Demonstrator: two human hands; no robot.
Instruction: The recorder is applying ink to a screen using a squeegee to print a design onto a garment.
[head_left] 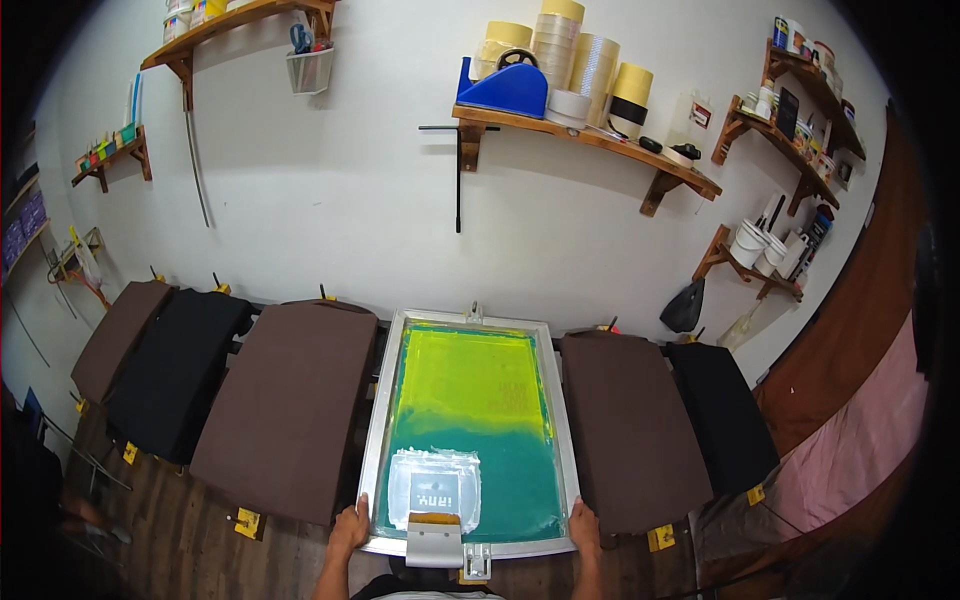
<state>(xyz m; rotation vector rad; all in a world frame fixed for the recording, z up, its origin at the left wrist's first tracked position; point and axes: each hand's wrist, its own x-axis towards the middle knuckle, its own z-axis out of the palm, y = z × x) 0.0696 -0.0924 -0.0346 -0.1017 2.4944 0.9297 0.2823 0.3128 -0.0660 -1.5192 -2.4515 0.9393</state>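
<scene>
My left hand (pixel 349 527) and right hand (pixel 584 525) pinch the aluminium screen-printing frame (pixel 562 430) by the near ends of its side rails, likely to keep it even between the brown-covered platens (pixel 290 400). The grey squeegee (pixel 435 547) lies across the near rail, presumably to be handy. Small block lettering shows within the white ink (pixel 462 465); the clear jug's (pixel 686 125) label is too small to read

White wall (pixel 330 190), wooden shelves (pixel 590 140), dark wood-plank floor (pixel 170 515)

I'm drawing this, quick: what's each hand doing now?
Left hand: closed on the silver frame, lower left side.
Right hand: closed on its lower right side.
</scene>
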